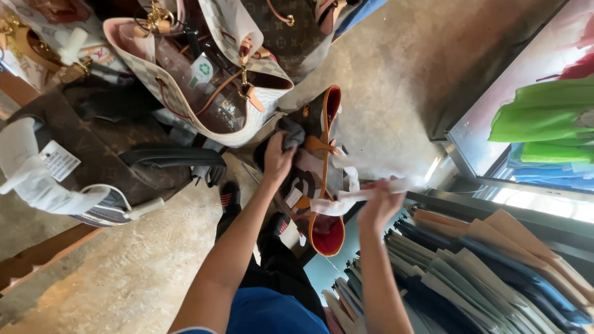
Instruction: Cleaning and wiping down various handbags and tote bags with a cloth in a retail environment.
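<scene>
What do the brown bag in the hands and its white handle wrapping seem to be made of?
Brown bag: probably coated canvas with smooth tan leather-like trim; the red lining looks like fabric. White wrapping, pulled by the right hand: thin crinkled paper or tissue, matte. Left hand presses a grey cloth.

Left hand (276,159) covers part of the brown handbag (318,170); its fingertips are buried in a grey cloth (291,133), so the grip there can't be read. Right hand (378,204) hides where the white wrapping strip (346,199) ends. Bag's interior mostly out of sight (only red lining at the rim). Checkered tote (185,93) and darker bags are cut by the top edge. Folded cloth bags (470,266) run off bottom right. Green fabric (544,114) is blown out by glare.
</scene>
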